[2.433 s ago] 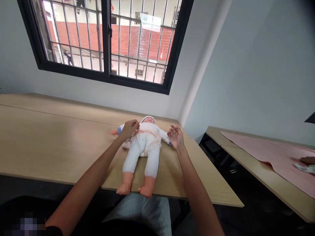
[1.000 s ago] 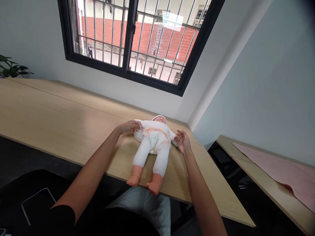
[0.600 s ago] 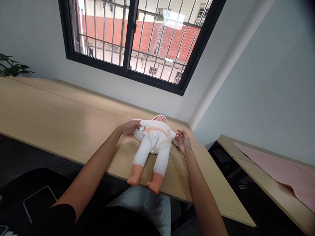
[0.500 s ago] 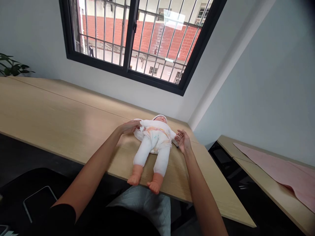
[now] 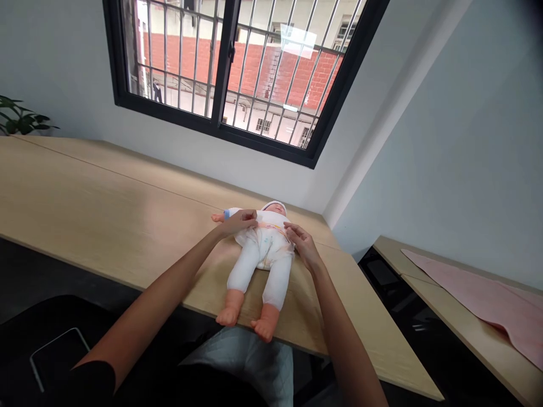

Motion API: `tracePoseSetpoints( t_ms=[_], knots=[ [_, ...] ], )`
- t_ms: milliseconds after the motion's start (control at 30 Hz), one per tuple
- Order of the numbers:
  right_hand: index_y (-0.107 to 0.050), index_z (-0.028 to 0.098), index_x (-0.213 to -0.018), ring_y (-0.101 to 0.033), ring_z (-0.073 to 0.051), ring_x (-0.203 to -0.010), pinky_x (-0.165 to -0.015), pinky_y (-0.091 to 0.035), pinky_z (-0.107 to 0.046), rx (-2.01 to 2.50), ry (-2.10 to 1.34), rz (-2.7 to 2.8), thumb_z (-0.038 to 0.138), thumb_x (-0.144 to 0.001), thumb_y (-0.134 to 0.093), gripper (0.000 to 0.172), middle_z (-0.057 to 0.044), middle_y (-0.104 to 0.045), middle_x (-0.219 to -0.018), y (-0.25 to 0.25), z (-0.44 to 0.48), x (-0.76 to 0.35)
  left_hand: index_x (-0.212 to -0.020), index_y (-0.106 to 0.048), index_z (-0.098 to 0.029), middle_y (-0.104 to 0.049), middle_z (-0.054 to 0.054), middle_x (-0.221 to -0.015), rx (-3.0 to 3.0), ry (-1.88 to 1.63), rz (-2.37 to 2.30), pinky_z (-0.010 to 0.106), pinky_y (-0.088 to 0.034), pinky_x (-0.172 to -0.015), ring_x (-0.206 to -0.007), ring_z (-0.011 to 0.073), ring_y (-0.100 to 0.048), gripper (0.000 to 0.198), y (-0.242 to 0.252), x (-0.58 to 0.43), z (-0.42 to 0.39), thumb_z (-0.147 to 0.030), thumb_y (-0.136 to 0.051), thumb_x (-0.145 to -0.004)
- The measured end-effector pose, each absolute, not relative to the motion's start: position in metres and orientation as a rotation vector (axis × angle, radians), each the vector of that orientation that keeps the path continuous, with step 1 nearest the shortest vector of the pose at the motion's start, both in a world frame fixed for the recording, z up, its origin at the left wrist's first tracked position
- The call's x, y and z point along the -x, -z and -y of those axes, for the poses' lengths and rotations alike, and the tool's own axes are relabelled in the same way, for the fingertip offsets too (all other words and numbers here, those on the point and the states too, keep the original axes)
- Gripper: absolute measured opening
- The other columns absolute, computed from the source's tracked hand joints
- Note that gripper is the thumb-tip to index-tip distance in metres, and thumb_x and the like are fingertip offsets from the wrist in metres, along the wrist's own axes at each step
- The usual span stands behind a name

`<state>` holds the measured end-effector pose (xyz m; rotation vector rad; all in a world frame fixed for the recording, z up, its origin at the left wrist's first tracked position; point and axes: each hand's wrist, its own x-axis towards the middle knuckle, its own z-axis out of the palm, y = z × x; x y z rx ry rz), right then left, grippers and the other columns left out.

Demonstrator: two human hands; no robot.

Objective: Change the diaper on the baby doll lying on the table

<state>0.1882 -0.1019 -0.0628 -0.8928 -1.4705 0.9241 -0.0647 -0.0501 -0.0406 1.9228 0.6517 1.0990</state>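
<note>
A baby doll (image 5: 241,270) in white clothes and a white cap lies on its back, with its bare orange feet at the table's near edge. Around its hips sits a white diaper (image 5: 270,246) with an orange and yellow waist edge. My left hand (image 5: 241,221) is closed at the diaper's left waist corner, fingertips pinched together beside the doll's belly. At the opposite waist corner, my right hand (image 5: 302,242) has its fingers drawn together on the diaper's edge. The doll's arm on the right is mostly hidden behind my right hand.
The doll lies on a long wooden table (image 5: 106,198) against the wall below a barred window (image 5: 216,121). A pink cloth (image 5: 479,299) covers part of a second table at right. A plant (image 5: 23,118) stands far left; a phone-like object (image 5: 57,356) lies low left.
Both hands have moved inward to the doll's waist, bringing the diaper's left side in. The doll's arm and hand on the left now show. My right hand's fingers have closed from a looser pose.
</note>
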Motion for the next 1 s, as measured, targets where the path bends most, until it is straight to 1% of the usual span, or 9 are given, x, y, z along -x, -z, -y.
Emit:
tracePoseSetpoints(
  t_ms=[100, 267, 467, 600, 767, 933, 1000],
  knots=[
    [-0.069, 0.023, -0.110, -0.056, -0.022, -0.111, -0.094, -0.043, -0.032, 0.942, -0.888, 1.548, 0.050, -0.076, -0.072, 0.044, -0.006, -0.065, -0.120, 0.063, 0.105, -0.183, -0.063, -0.045, -0.017, -0.041, -0.005, -0.063, -1.994, -1.116, -0.636, 0.023, -0.029, -0.058, -0.061, 0.0087, -0.036, 0.023, 0.043, 0.053, 0.054, -0.029, -0.064, -0.071],
    [-0.070, 0.021, -0.101, -0.057, -0.022, -0.109, -0.094, -0.043, -0.033, 0.952, -0.907, 1.507, 0.052, -0.075, -0.071, 0.041, -0.007, -0.064, -0.122, 0.060, 0.106, -0.185, -0.074, -0.052, -0.017, -0.047, -0.004, -0.069, -2.010, -1.168, -0.650, 0.023, -0.034, -0.061, -0.066, 0.0099, -0.042, 0.024, 0.048, 0.050, 0.053, -0.035, -0.068, -0.072],
    [-0.069, 0.020, -0.101, -0.056, -0.023, -0.110, -0.096, -0.043, -0.032, 0.960, -0.972, 1.485, 0.054, -0.072, -0.072, 0.045, -0.007, -0.064, -0.121, 0.059, 0.106, -0.188, -0.080, -0.064, -0.016, -0.062, 0.002, -0.078, -2.031, -1.179, -0.699, 0.026, -0.041, -0.069, -0.074, 0.0131, -0.053, 0.026, 0.045, 0.053, 0.054, -0.041, -0.069, -0.074],
    [-0.070, 0.021, -0.097, -0.056, -0.022, -0.111, -0.096, -0.042, -0.032, 0.932, -0.991, 1.482, 0.056, -0.073, -0.072, 0.042, -0.005, -0.064, -0.120, 0.062, 0.103, -0.191, -0.082, -0.070, -0.016, -0.068, 0.004, -0.083, -2.089, -1.150, -0.718, 0.027, -0.043, -0.073, -0.079, 0.0152, -0.058, 0.026, 0.045, 0.054, 0.053, -0.041, -0.068, -0.076],
    [-0.070, 0.022, -0.093, -0.056, -0.022, -0.111, -0.098, -0.042, -0.032, 0.926, -1.005, 1.462, 0.058, -0.073, -0.071, 0.041, -0.005, -0.065, -0.118, 0.062, 0.102, -0.191, -0.085, -0.073, -0.017, -0.069, 0.005, -0.089, -2.131, -1.163, -0.752, 0.028, -0.043, -0.078, -0.085, 0.0167, -0.059, 0.027, 0.048, 0.054, 0.052, -0.043, -0.066, -0.078],
    [-0.071, 0.023, -0.090, -0.056, -0.023, -0.112, -0.099, -0.042, -0.033, 0.922, -0.996, 1.445, 0.059, -0.071, -0.072, 0.041, -0.004, -0.067, -0.116, 0.062, 0.103, -0.190, -0.100, -0.075, -0.022, -0.066, 0.004, -0.091, -2.201, -1.131, -0.724, 0.028, -0.043, -0.079, -0.087, 0.0170, -0.057, 0.030, 0.049, 0.052, 0.054, -0.041, -0.060, -0.083],
    [-0.071, 0.023, -0.091, -0.057, -0.022, -0.111, -0.097, -0.044, -0.032, 0.935, -1.003, 1.432, 0.059, -0.071, -0.071, 0.041, -0.004, -0.067, -0.114, 0.063, 0.102, -0.190, -0.099, -0.076, -0.023, -0.065, 0.004, -0.089, -2.191, -1.128, -0.694, 0.028, -0.043, -0.079, -0.086, 0.0167, -0.057, 0.028, 0.050, 0.051, 0.054, -0.039, -0.060, -0.083]
  ],
)
